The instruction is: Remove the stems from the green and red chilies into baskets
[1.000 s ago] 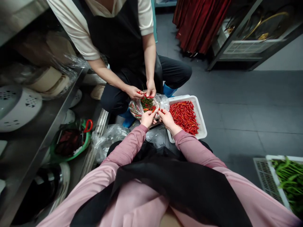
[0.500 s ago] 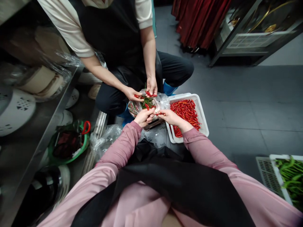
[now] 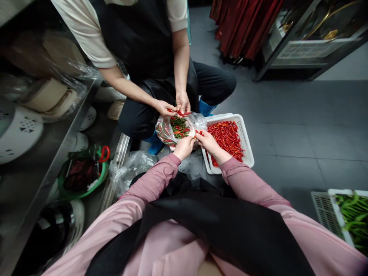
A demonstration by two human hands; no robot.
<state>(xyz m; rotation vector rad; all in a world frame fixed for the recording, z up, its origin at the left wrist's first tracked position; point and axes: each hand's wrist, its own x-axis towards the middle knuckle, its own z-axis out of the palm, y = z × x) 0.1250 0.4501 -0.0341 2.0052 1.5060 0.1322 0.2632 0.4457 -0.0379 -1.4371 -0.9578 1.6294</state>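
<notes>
My left hand (image 3: 184, 147) is closed in a pinch at the near edge of a clear plastic bag (image 3: 164, 129), its fingertips meeting those of my right hand. A bit of red chili shows between them. My right hand (image 3: 209, 142) is closed around several red chilies (image 3: 199, 132), partly hidden by its fingers. Inside the open bag lie green stems and red chilies (image 3: 180, 128). Beside my right hand stands a white plastic basket (image 3: 247, 147) with a heap of loose red chilies (image 3: 228, 138), partly under my right wrist.
Facing me, a seated co-worker's hands (image 3: 183, 102) hold red chilies over the bag. Steel shelving (image 3: 61, 140) with a green basket (image 3: 82, 194) runs along the left. Crumpled plastic (image 3: 129, 168) lies near my left sleeve. Green peppers (image 3: 355, 214) fill a crate at the lower right.
My left hand has moved right and slightly toward me, showing more of the bag's contents. My right hand has shifted slightly right. The co-worker's hands have come closer together.
</notes>
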